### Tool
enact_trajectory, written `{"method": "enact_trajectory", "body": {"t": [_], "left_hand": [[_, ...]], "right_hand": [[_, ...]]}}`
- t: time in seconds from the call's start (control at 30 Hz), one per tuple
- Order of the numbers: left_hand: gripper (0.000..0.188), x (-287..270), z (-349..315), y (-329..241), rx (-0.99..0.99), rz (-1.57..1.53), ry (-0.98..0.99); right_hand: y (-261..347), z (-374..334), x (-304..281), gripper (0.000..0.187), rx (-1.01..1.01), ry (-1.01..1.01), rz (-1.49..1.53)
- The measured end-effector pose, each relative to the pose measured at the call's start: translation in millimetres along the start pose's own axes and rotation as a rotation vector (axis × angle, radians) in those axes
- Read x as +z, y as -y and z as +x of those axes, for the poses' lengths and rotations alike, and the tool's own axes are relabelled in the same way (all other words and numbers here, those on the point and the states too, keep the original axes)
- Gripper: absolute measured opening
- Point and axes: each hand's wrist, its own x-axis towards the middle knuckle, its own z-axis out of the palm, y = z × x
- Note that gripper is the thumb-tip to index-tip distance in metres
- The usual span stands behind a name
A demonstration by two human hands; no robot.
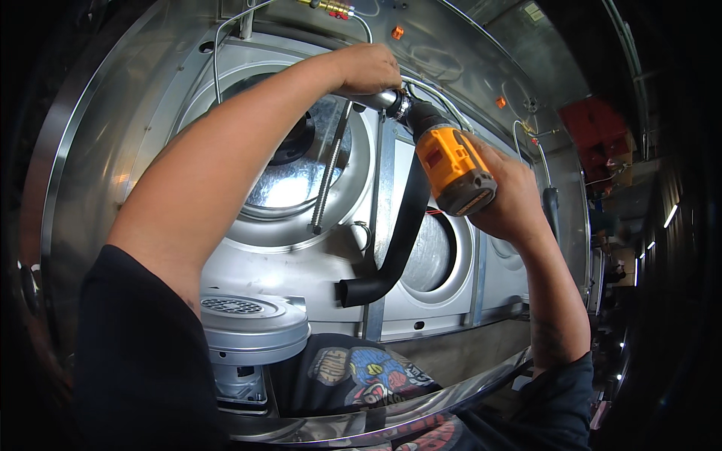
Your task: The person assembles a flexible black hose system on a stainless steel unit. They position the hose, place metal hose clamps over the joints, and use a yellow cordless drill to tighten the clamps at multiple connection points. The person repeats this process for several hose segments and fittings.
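My right hand (513, 188) grips a yellow and black cordless drill (451, 167), held with its nose up and to the left. The nose meets a metal hose clamp (404, 107) at the end of a short silver pipe (382, 100). Bent over that pipe, my left hand (370, 69) has its fingers curled round it, partly hidden from view. From the joint a black rubber hose (406, 233) hangs down and bends left to an open end. A ribbed metal rod (329, 177) slants down beside my left forearm.
Metal panels with large round openings (440, 252) lie behind the hose. A round grey housing with a perforated disc (252, 325) stands at lower left. Thin tubing, a brass valve (325, 7) and an orange cap (397, 32) line the top. A curved shiny edge (376, 421) runs along the bottom.
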Motion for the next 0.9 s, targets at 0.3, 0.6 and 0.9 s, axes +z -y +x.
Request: {"method": "enact_trajectory", "body": {"t": [0.3,0.6,0.9], "left_hand": [[0.030,1.9,2.3,1.5,0.024,0.029,-0.005],[0.025,1.8,5.8,1.3,0.101,0.251,0.021],[0.022,8.9,12.1,-3.5,0.097,0.493,0.019]], "right_hand": [[2.3,9.4,-10.8,0.076,-0.093,-0.015,-0.135],[8.2,11.1,-17.5,0.073,-0.111,0.064,-0.257],[14.1,29.9,-38.9,0.072,-0.121,0.221,-0.389]]}}
